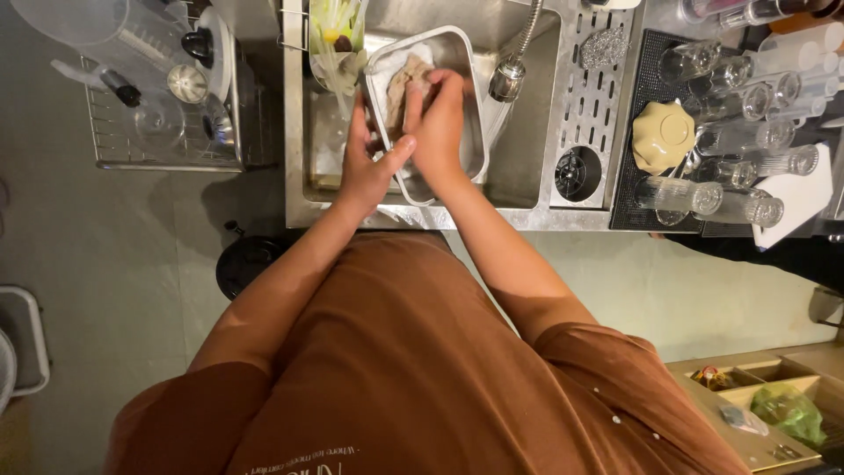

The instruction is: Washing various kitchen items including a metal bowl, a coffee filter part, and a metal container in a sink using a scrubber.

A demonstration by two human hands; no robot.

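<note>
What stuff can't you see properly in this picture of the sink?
Head view only:
- Bottom of the metal tray: covered by the cloth and the right hand.
- Left hand fingertips: hidden behind the tray's rim.
- Sink drain: not visible, hidden by the tray.
- Tap: its upper part is cut off by the top edge.
- Glasses: overlapping, so an exact count is unclear.

Warm, dim light — sharp, slight glare.

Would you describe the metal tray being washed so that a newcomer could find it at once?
Start at the steel sink under the hanging spray tap. The tray stands tilted inside it, steadied by the left hand while the right hand presses a cloth into it. It is the only rectangular, round-cornered metal pan there.
</note>
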